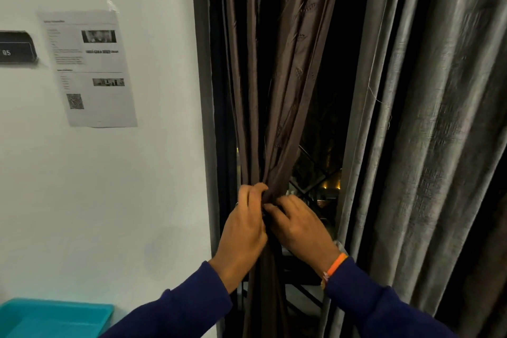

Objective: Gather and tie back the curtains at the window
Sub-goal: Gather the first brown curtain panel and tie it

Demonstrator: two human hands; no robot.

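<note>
1. Brown curtain (277,77) hangs at the left side of the window, bunched into a narrow waist about two thirds of the way down the frame, then falls on between the forearms.
2. Left hand (244,230) sits on the left of the waist, fingers curled round the gathered brown cloth, grasping it.
3. Right hand (299,225) is on the right of the waist, fingers curled into the same bunch, touching the left hand's fingertips; grasping the cloth. Cannot tell if a tie or cord is in either hand.
4. Orange wristband (336,266) on the right wrist, just above the dark blue sleeve (384,307).
5. Grey curtain (428,132) hangs loose on the right, untied, its left edge just beside the right hand and wrist.
6. Between the two curtains a dark gap of window glass (326,107) shows, wider above the hands, with small lights low down.
7. Dark window frame (204,90) runs straight down just left of the brown curtain; tight room between it and the left hand.
8. White wall (109,186) left of the frame, open room there.
9. Printed paper sheet (89,67) taped to the wall, well apart from the hands.
10. Dark sign (16,48) at the left edge, beside the sheet.
11. Teal tray (55,318) in the bottom left corner, below the left forearm.
</note>
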